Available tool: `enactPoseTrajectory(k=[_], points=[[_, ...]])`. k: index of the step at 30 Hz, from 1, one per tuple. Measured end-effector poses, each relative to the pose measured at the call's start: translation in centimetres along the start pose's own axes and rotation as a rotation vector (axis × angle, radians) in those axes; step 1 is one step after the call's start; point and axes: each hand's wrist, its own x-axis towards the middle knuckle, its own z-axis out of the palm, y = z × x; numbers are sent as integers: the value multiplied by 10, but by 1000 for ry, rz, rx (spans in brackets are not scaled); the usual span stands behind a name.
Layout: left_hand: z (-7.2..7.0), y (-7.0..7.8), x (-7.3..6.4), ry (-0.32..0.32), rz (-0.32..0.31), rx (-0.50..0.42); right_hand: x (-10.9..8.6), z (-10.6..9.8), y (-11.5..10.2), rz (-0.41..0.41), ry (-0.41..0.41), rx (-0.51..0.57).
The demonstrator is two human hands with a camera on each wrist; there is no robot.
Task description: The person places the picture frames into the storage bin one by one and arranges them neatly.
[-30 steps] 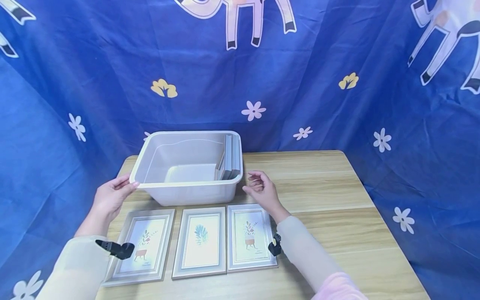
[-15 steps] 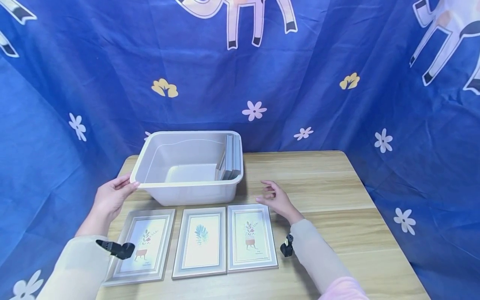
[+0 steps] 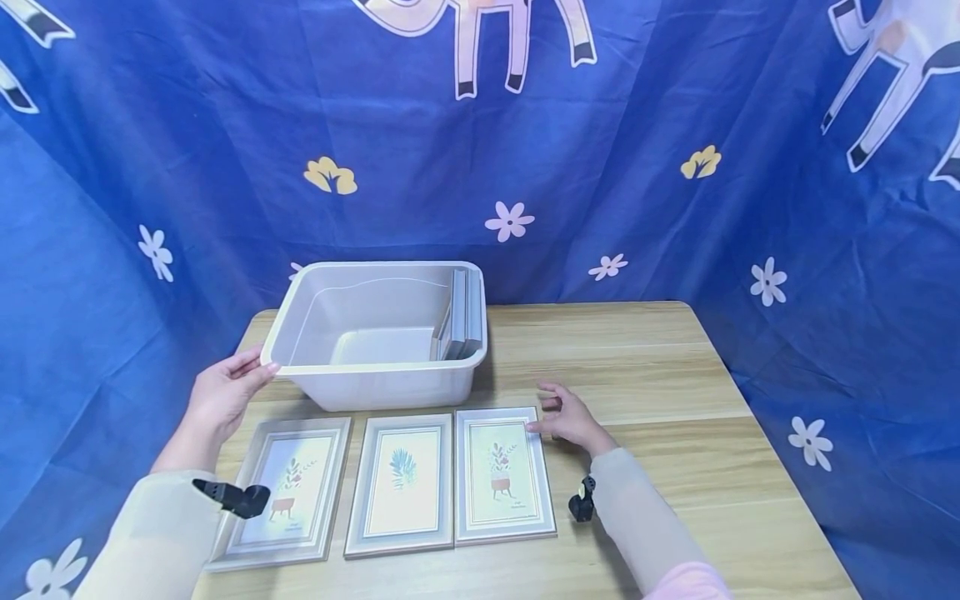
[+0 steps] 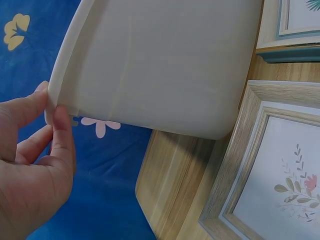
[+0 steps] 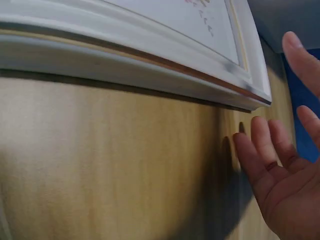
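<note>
My left hand pinches the near left corner of the white plastic tub's rim, thumb on one side and fingers on the other, as the left wrist view shows. At the upper right corner of the right picture frame is my right hand, fingers spread and holding nothing. Its thumb overlaps that frame's edge in the head view. The right frame shows a potted plant print. Beside it lie the middle picture frame with a blue leaf print and the left picture frame with another potted plant.
Several frames stand on edge against the tub's right inner wall. Tub and flat frames share a wooden table. A blue patterned curtain closes off the back and both sides.
My right hand has moved from beside the tub's right wall down and rightward to the right frame's upper right corner. The left hand keeps its pinch on the rim.
</note>
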Motion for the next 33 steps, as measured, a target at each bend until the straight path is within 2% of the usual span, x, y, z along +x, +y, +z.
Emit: enactPoseTrajectory(k=[12, 21, 33], points=[[1, 2, -1, -3, 5, 1, 0, 8, 11, 40, 43, 62], [2, 1, -1, -1, 19, -16, -3, 16, 10, 44, 75, 41], [1, 1, 0, 9, 1, 11, -4, 22, 7, 38, 127, 22]])
